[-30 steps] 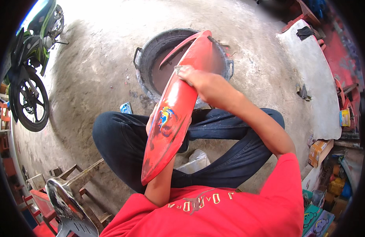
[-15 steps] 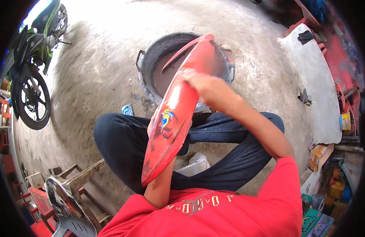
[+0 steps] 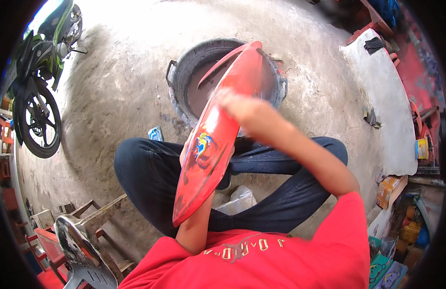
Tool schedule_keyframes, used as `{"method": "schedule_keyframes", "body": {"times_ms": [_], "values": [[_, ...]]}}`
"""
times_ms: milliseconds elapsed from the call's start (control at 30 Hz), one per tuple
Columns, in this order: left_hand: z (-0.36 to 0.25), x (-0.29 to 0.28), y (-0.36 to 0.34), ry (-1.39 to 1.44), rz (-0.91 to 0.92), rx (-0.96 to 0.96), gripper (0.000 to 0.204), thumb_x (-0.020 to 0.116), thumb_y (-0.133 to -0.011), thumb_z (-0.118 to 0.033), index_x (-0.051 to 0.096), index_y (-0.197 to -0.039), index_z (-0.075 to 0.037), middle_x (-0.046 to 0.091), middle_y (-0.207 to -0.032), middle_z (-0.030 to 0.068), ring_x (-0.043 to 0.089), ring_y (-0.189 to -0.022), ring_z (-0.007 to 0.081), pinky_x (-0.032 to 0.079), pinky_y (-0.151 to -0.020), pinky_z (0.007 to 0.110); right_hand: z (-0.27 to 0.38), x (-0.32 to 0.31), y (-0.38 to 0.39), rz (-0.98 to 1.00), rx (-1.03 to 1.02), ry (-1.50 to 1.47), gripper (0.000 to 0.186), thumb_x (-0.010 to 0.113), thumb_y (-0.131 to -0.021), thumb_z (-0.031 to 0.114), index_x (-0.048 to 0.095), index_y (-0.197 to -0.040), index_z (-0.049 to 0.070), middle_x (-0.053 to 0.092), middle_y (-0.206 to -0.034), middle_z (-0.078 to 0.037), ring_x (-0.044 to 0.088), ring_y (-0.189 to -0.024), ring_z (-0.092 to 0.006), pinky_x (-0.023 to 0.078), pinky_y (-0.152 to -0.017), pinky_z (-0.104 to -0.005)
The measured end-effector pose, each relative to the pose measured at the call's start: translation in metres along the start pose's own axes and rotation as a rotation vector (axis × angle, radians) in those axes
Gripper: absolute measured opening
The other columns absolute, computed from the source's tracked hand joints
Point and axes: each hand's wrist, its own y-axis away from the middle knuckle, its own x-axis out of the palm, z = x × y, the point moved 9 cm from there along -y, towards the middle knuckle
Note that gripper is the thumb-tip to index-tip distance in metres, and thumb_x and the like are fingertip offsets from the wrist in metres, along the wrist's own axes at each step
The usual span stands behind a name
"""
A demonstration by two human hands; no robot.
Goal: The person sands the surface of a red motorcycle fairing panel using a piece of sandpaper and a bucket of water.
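A long red motorcycle fairing panel [image 3: 199,178] slants across my lap, its far forked end over a round black tub [image 3: 174,96]. The panel is glossy, with a small multicoloured sticker and dark scuffs toward its near end. From beneath, my left hand [image 3: 185,150] grips it; only bits of the hand show at the panel's edges. My right hand [image 3: 244,110] lies on the panel's upper face around its middle, closed and blurred by motion. Whatever is under its fingers is hidden. Murky brownish water stands in the tub.
A blue-and-white packet [image 3: 156,134] lies beside my left knee, and a clear plastic bag [image 3: 240,200] between my legs. At left are a motorcycle [image 3: 40,111] and a worn chair [image 3: 83,241]. A pale slab [image 3: 387,111] and boxes [image 3: 391,190] line the right side.
My right hand has shifted slightly left and toward me along the panel, its wrist lower in view. The panel and my left hand stay practically where they were.
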Motion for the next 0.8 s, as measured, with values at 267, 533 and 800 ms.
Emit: {"method": "schedule_keyframes", "body": {"times_ms": [267, 533, 800], "values": [[0.012, 0.021, -0.001, 0.004, 0.020, -0.067, 0.048, 0.044, -0.109, -0.033, 0.058, -0.140, 0.002, 0.065, -0.136, 0.0271, 0.066, -0.119, 0.0441, 0.050, -0.104, 0.066, 0.022, 0.001, 0.006, -0.024, -0.138, -0.018, 0.044, 0.057, -0.095, 0.007, 0.060, -0.138, -0.001, 0.068, -0.133, -0.022, 0.067, -0.126, -0.0338, 0.053, -0.110, -0.0430], [0.009, 0.025, 0.002, -0.026, 0.099, 0.015, 0.047, 0.046, -0.109, -0.031, 0.058, -0.138, 0.004, 0.066, -0.132, 0.0263, 0.069, -0.114, 0.0412, 0.054, -0.104, 0.057, 0.022, 0.001, 0.002, -0.017, -0.151, -0.004, 0.042, 0.054, -0.097, 0.008, 0.060, -0.137, -0.002, 0.068, -0.133, -0.021, 0.066, -0.127, -0.0334, 0.053, -0.109, -0.0428], [0.013, 0.028, 0.001, -0.181, 0.081, -0.010, 0.045, 0.043, -0.109, -0.024, 0.056, -0.140, 0.005, 0.065, -0.134, 0.0272, 0.066, -0.122, 0.0394, 0.052, -0.107, 0.057, 0.026, 0.004, 0.004, -0.070, -0.169, -0.003, 0.040, 0.054, -0.099, 0.009, 0.061, -0.136, -0.002, 0.069, -0.134, -0.020, 0.068, -0.124, -0.0329, 0.055, -0.106, -0.0420]]}}
